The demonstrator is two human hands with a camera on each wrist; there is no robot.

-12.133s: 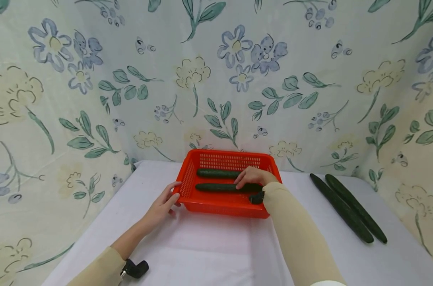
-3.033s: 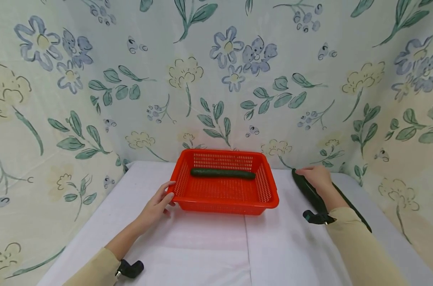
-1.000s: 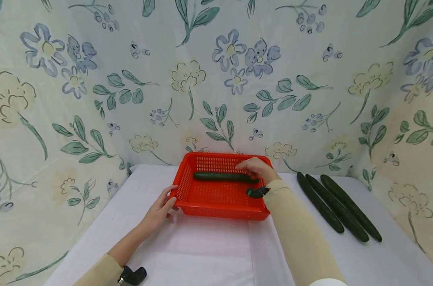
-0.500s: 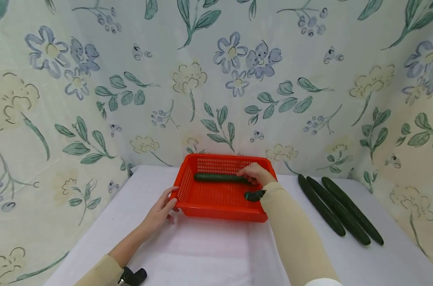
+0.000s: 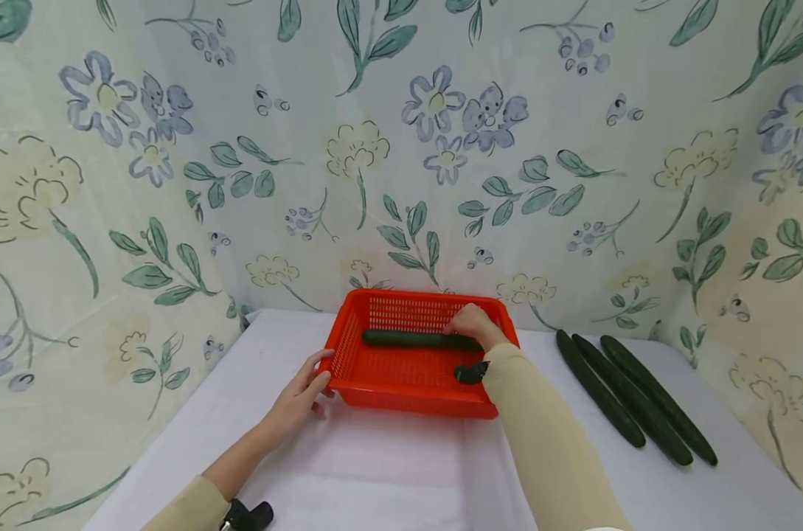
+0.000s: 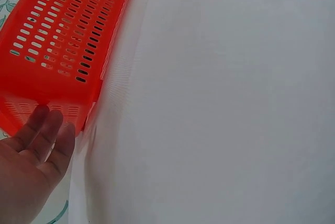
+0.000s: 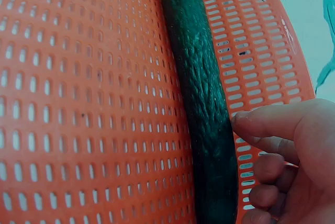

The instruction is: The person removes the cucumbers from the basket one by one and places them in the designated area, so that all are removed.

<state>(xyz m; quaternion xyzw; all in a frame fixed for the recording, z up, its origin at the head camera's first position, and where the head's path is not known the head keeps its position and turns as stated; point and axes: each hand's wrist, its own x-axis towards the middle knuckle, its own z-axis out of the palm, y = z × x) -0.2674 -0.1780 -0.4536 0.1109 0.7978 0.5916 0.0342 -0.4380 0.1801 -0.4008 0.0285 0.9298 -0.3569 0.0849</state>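
The red plastic basket (image 5: 401, 402) stands on the white cloth, with a dark green cucumber (image 5: 408, 339) lying lengthwise along its far side. My left hand (image 5: 298, 394) holds the basket's left front corner, thumb and forefinger at the rim. In the left wrist view, fingers (image 6: 62, 148) of that hand lie against the outer end wall. My right hand (image 5: 473, 322) is inside the basket over the cucumber's right end. As the right wrist view shows, a fingertip touches the cucumber's (image 7: 201, 77) far side, with the other fingers bent beside it, not round it.
Three more cucumbers (image 5: 630, 398) lie side by side, slanting, on the white cloth (image 5: 401, 472) at the right. A floral curtain (image 5: 401, 147) hangs close behind the basket and along both sides.
Earlier, two cucumbers were in the basket and two at the right; one has since been carried to the right group. My right hand has returned and lowered to the remaining cucumber.
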